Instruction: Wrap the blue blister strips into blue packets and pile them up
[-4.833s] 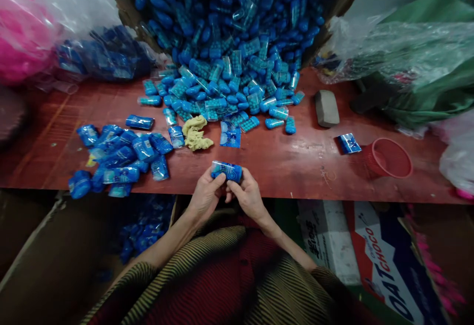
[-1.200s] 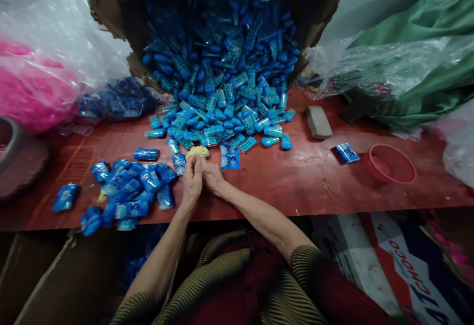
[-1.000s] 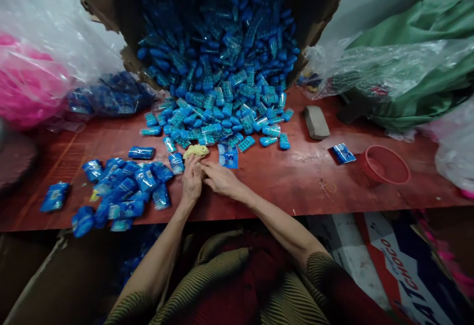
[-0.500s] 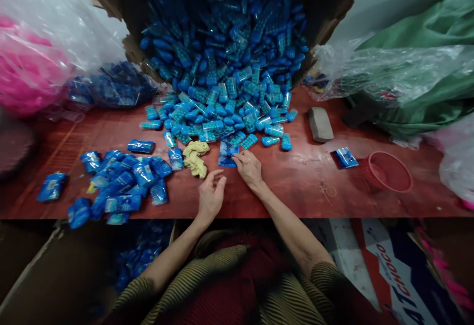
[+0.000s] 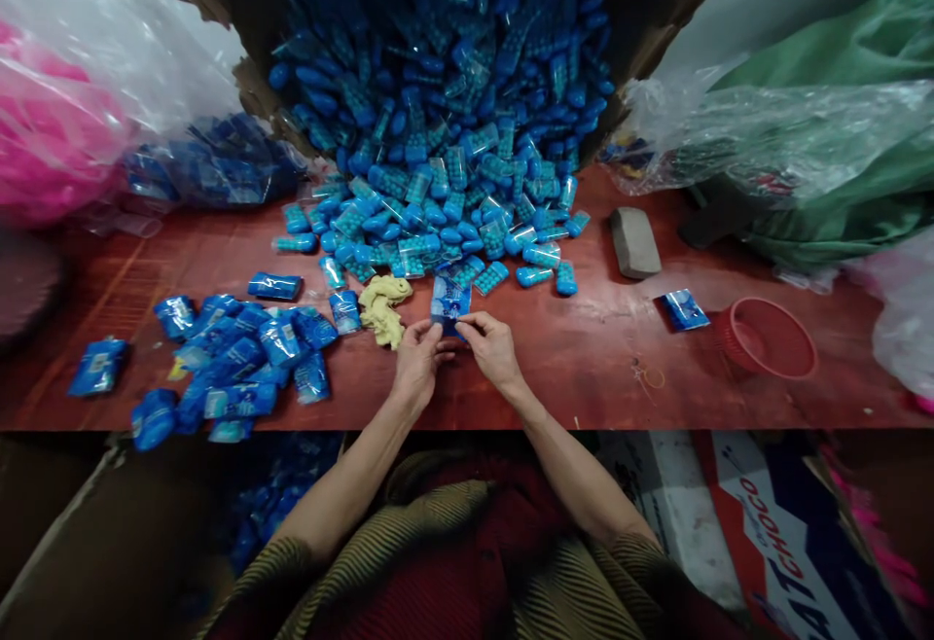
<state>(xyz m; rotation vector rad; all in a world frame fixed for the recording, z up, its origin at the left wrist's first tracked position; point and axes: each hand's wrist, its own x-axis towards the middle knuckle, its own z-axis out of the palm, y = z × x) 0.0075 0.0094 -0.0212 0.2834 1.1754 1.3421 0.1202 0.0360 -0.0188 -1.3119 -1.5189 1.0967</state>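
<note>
Between my two hands is a small flat blue printed sleeve (image 5: pixel 450 298), pinched along its near edge. My left hand (image 5: pixel 421 358) grips its left corner with thumb and fingers. The right corner is in the pinch of my right hand (image 5: pixel 493 348). Just beyond the sleeve begins a heap of clear tubes with blue caps (image 5: pixel 438 202), filled with small turquoise balls, spilling from a cardboard box. To the left of the sleeve sits a crumpled lump of pale yellow putty-like material (image 5: pixel 383 309).
At the left lies a pile of blue wrapped packs (image 5: pixel 240 358). Toward the right are a grey block (image 5: pixel 634 243), a single blue packet (image 5: pixel 684 310) and a red plastic basket (image 5: pixel 766 373). Plastic bags flank the table (image 5: pixel 555 397), and its near edge runs before my body.
My left hand has moved up and right to take hold of the sleeve's near edge. My right hand has shifted slightly down, still holding the sleeve.
</note>
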